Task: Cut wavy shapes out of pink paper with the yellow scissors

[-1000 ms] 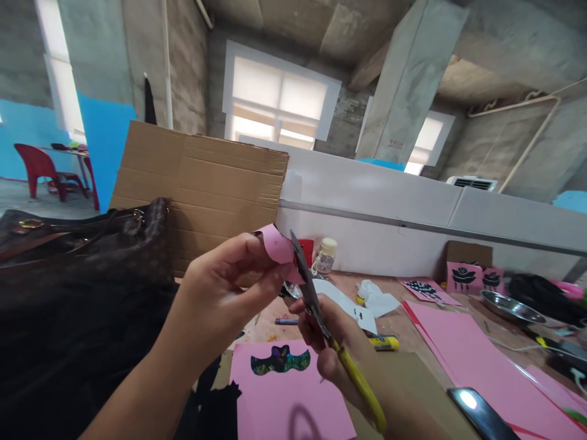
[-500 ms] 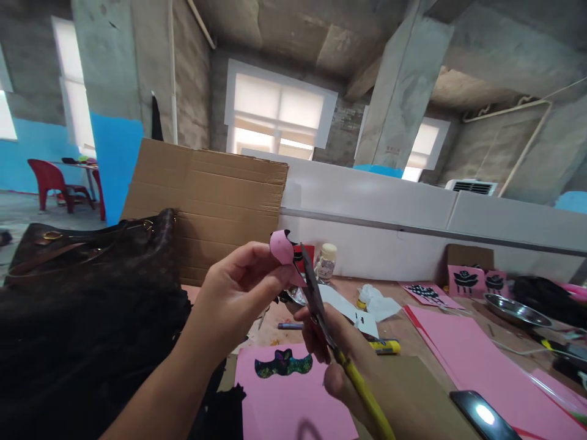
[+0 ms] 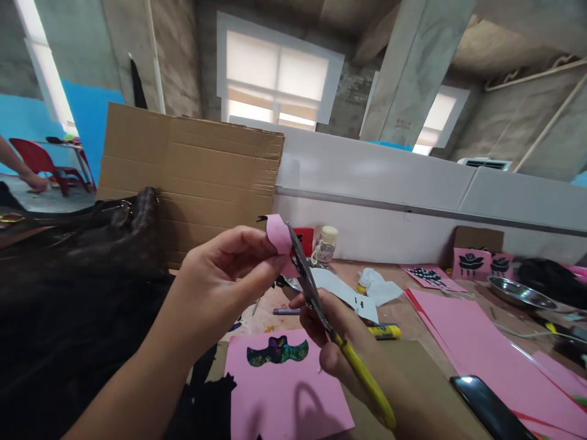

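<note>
Between the fingertips of my left hand (image 3: 229, 269) is a small curled piece of pink paper (image 3: 279, 235) with a dark edge. My right hand (image 3: 330, 318) grips yellow-handled scissors (image 3: 312, 290), their blades pointing up and touching or nearly touching the paper's right side. Whether the blades are parted is hard to make out. Below both hands lies a pink sheet (image 3: 293, 391) bearing a dark, glittery cut-out with wavy ends (image 3: 277, 351).
A dark bag (image 3: 92, 256) and a cardboard panel (image 3: 192, 165) stand at left. Behind my hands are a jar (image 3: 325, 244) and crumpled tissue (image 3: 376, 286). Pink sheets (image 3: 477, 348), a phone (image 3: 488, 406) and a metal dish (image 3: 520, 292) lie right. Another person's hand (image 3: 34, 181) shows far left.
The scissors have moved slightly up and left along the pink paper, which has turned a little in my left hand. The view has tilted down, and another person's arm has appeared at far left.
</note>
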{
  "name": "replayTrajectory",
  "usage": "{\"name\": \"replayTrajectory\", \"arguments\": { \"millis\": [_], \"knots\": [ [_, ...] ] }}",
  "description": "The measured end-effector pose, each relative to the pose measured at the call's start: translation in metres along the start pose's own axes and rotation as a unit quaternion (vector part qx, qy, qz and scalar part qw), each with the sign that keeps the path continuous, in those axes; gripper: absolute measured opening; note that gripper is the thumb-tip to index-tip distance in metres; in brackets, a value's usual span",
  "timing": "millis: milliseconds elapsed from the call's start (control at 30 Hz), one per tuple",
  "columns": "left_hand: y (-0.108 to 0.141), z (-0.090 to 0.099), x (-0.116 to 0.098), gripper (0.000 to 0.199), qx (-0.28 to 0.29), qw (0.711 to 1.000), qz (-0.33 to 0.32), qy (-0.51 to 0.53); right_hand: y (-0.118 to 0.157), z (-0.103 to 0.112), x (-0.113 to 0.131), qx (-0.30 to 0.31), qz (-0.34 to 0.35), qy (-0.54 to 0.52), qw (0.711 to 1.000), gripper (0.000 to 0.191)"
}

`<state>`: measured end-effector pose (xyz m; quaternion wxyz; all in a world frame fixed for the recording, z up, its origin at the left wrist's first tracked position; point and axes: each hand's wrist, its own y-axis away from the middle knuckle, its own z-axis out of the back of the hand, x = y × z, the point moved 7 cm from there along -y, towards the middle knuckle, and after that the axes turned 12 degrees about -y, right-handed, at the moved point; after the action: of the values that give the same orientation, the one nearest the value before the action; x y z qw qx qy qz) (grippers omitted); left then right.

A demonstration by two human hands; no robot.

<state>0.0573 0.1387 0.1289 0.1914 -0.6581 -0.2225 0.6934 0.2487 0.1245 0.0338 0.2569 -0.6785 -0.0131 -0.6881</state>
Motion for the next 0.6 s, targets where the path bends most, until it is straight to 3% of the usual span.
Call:
{"name": "replayTrajectory", "arguments": {
  "millis": [233, 367, 600],
  "knots": [
    [-0.005, -0.003, 0.005, 0.006, 0.064, 0.997, -0.027, 0.022, 0.0, -0.001, 0.003, 0.011, 0.023, 0.027, 0.999, 0.056],
    [-0.007, -0.009, 0.004, 0.006, 0.097, 0.994, -0.026, 0.045, 0.0, 0.003, 0.003, 0.011, 0.037, 0.028, 0.999, 0.066],
    [-0.007, -0.013, 0.007, 0.007, 0.089, 0.994, -0.021, 0.067, 0.002, 0.002, -0.001, -0.023, 0.03, 0.017, 0.999, 0.062]
  ]
}}
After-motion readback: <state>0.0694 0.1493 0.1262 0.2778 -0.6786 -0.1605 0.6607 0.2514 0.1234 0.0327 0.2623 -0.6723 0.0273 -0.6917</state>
